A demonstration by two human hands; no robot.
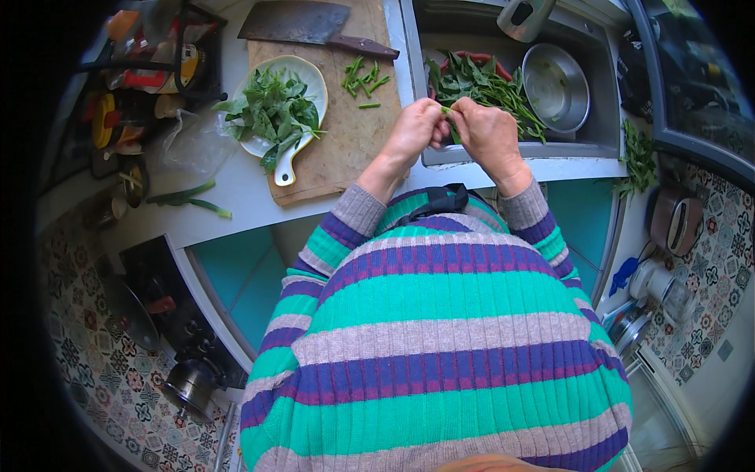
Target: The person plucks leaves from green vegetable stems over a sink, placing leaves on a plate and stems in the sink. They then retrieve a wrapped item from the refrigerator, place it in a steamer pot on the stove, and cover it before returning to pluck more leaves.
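My left hand [417, 131] and my right hand [487, 134] meet over the sink's front edge, fingertips pinching a short green stem [445, 110] between them. Behind them, leafy green stems [483, 85] lie in a red basket [496, 64] in the sink [590, 65], beside a steel bowl [555, 88] holding a little water. To the left, cut stem pieces [367, 79] lie on a wooden cutting board [348, 138]. A handled plate [315, 88] on the board carries picked leaves [277, 112]. A cleaver [295, 22] rests across the board's far end.
Green onion pieces [194, 197] and a clear plastic bag [191, 141] lie on the left counter near condiment bottles [112, 121]. The faucet [525, 17] overhangs the sink. More greens [638, 159] lie right of it. A kettle [191, 386] stands at lower left.
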